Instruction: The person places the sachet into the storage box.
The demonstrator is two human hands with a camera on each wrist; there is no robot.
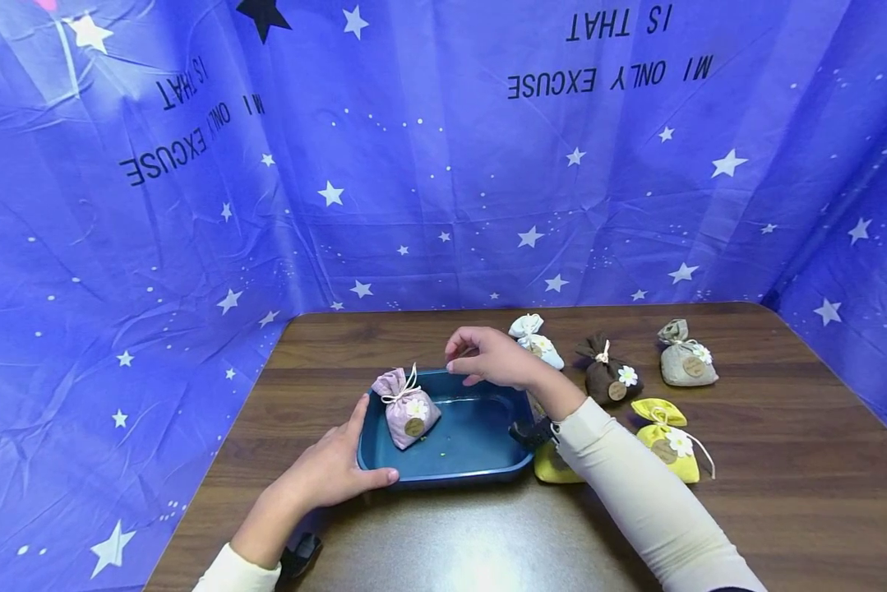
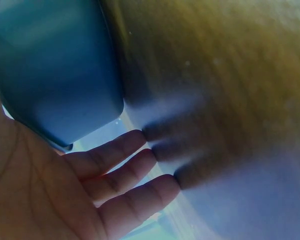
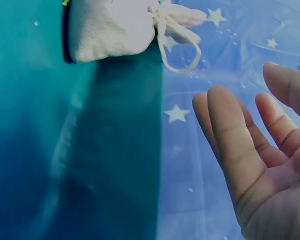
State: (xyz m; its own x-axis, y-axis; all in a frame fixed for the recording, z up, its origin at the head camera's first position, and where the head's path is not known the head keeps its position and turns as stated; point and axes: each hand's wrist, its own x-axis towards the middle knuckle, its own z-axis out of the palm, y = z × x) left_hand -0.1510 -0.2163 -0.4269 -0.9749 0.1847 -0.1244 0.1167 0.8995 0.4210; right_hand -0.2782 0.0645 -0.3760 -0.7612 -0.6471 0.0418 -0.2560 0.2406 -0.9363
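Observation:
A teal tray [image 1: 480, 427] stands on the table, and a pink drawstring sachet [image 1: 406, 419] with a white flower and round tag leans inside its left end. My left hand [image 1: 332, 464] is spread around the tray's left front corner, thumb along the front rim. In the left wrist view three straight fingers [image 2: 135, 205] of it touch the tabletop beside the tray [image 2: 55, 65]. My right hand [image 1: 495, 358] hovers over the tray's far rim, fingers loosely bent and holding nothing. The right wrist view shows that empty hand [image 3: 260, 165] apart from the sachet [image 3: 110, 30].
Right of the tray lie a white sachet [image 1: 542, 349], a dark brown sachet [image 1: 609, 382], a grey sachet [image 1: 686, 366] and a yellow sachet [image 1: 668, 444]. Another yellow sachet [image 1: 554, 469] is partly hidden by my right forearm. A blue star-printed curtain [image 1: 443, 205] surrounds the wooden table [image 1: 783, 427].

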